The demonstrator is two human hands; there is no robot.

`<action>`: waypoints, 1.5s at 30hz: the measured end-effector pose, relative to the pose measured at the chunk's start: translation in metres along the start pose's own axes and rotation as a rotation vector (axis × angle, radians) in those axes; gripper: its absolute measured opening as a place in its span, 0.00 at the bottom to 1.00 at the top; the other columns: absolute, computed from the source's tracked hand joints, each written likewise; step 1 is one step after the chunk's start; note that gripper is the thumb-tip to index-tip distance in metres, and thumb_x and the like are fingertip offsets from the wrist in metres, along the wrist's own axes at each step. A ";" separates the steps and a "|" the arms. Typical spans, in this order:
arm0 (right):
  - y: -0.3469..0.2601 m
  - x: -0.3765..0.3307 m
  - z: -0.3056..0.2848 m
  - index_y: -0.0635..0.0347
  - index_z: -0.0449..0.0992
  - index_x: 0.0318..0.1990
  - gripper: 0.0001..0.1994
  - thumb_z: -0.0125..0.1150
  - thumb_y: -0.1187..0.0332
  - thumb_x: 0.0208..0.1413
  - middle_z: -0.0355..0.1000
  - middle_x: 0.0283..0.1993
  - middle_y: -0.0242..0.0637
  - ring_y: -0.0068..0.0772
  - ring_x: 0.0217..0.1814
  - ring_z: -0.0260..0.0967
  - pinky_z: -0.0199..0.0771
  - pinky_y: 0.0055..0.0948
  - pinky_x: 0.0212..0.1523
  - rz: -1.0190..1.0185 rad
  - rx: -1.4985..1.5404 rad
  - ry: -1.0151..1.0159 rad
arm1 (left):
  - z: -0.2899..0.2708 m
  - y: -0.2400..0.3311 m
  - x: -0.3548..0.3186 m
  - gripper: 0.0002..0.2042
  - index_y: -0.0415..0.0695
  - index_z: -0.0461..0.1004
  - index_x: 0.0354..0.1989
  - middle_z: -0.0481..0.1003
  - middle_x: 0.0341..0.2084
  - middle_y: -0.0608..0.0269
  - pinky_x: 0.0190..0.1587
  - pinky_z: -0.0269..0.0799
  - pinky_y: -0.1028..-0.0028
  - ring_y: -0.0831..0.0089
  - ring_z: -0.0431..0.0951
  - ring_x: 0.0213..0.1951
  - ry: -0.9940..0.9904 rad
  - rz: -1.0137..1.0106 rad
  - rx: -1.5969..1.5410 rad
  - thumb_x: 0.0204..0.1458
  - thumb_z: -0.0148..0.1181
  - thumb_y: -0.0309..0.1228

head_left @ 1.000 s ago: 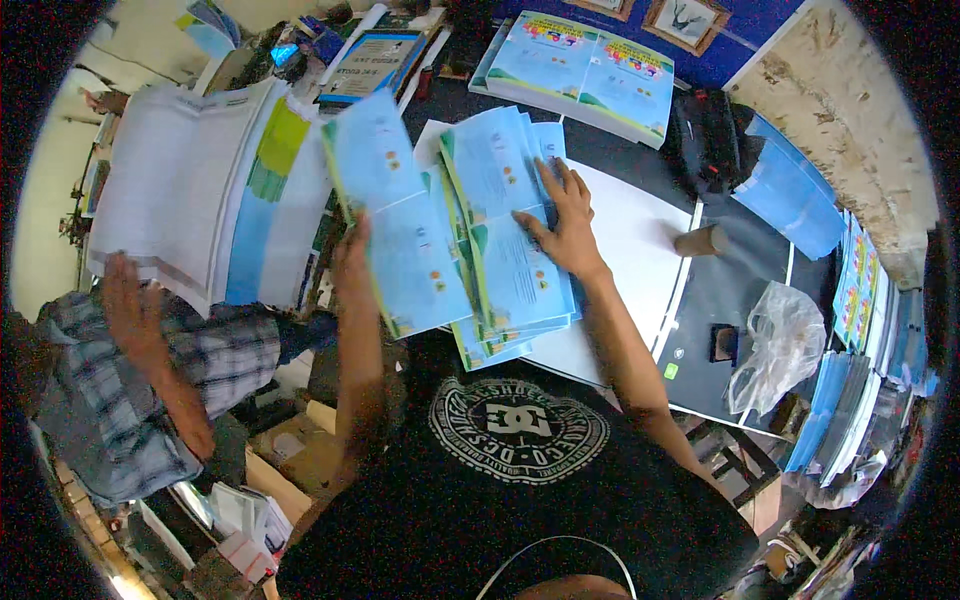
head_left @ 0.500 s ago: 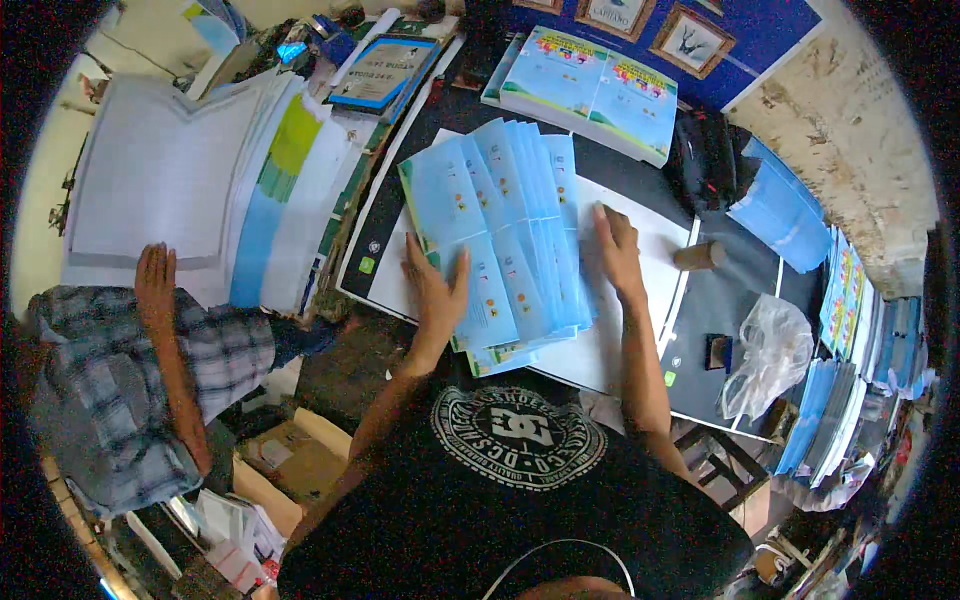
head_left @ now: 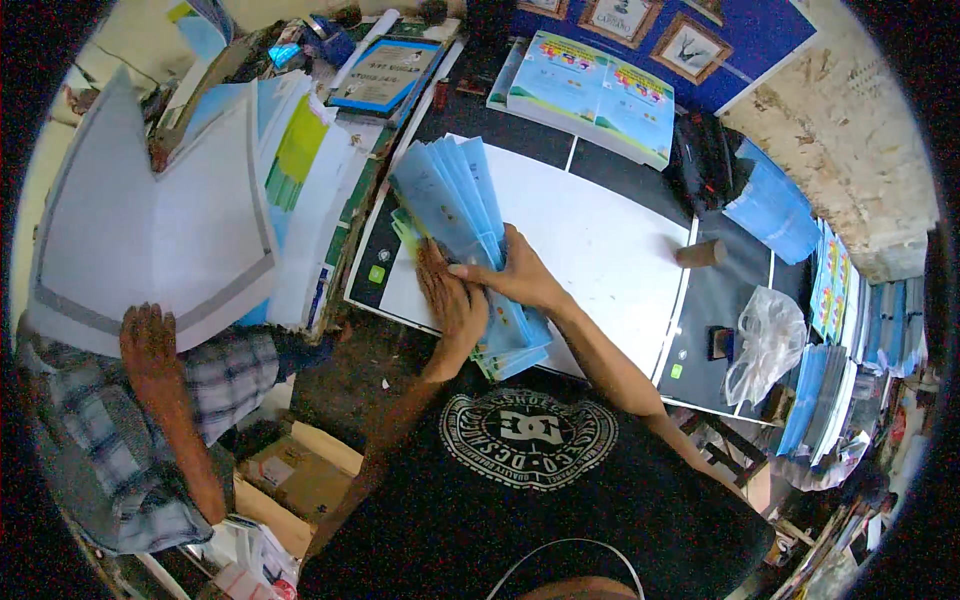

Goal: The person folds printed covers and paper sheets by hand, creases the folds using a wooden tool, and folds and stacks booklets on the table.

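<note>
A bundle of light-blue printed sheets point(head_left: 449, 195), fanned at its far end, stands tilted and squeezed between my hands over the white board. My left hand point(head_left: 457, 318) presses along the bundle's left side, fingers pointing away from me. From the right, my right hand point(head_left: 522, 272) closes round the bundle, its thumb reaching across toward the left fingers. Some sheet ends point(head_left: 512, 360) with green edges stick out below my hands, near my shirt. The fingers of my right hand are partly hidden behind the sheets.
The white board point(head_left: 600, 260) lies on a black tabletop. Stacks of printed sheets point(head_left: 590, 95) stand at the back, a brown cylinder point(head_left: 701, 253) and a plastic bag point(head_left: 768, 345) at right. On the left a co-worker's hand point(head_left: 150, 335) holds a large white sheet point(head_left: 165, 240).
My right hand has moved left onto the sheets, and both hands have squeezed the wide fan into a narrow, tilted bundle. The co-worker's large white sheet has lifted and shifted nearer.
</note>
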State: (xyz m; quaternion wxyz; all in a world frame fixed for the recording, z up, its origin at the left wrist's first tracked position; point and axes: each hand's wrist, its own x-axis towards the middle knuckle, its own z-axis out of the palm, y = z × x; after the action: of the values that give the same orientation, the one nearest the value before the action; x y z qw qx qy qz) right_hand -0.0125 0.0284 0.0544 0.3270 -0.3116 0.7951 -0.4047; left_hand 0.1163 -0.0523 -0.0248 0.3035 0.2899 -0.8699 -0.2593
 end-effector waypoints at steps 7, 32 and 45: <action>0.008 0.003 -0.022 0.74 0.57 0.65 0.38 0.71 0.64 0.53 0.69 0.58 0.60 0.49 0.60 0.69 0.68 0.42 0.62 -0.109 0.498 -0.034 | -0.023 0.030 0.022 0.31 0.32 0.44 0.72 0.50 0.69 0.34 0.70 0.50 0.53 0.41 0.53 0.70 -0.049 -0.102 -0.356 0.67 0.46 0.35; -0.029 0.004 -0.112 0.63 0.68 0.55 0.32 0.73 0.60 0.43 0.71 0.55 0.52 0.52 0.60 0.68 0.67 0.51 0.58 -0.165 -0.785 -0.082 | -0.034 0.091 0.151 0.44 0.39 0.63 0.61 0.68 0.55 0.48 0.68 0.49 0.47 0.51 0.65 0.62 -0.614 0.617 0.342 0.35 0.77 0.45; 0.013 -0.026 -0.157 0.56 0.65 0.60 0.44 0.79 0.52 0.33 0.67 0.57 0.46 0.55 0.65 0.61 0.53 0.56 0.67 -0.266 -0.885 0.032 | -0.057 0.075 0.140 0.40 0.38 0.64 0.59 0.68 0.50 0.48 0.58 0.59 0.54 0.52 0.66 0.56 -0.642 0.568 0.276 0.38 0.72 0.48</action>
State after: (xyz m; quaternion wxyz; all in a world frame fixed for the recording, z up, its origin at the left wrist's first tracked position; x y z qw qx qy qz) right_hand -0.1220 0.1233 0.1224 0.0955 -0.5143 0.8494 -0.0697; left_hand 0.0380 -0.1079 0.1137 0.0361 -0.0178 -0.9914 -0.1241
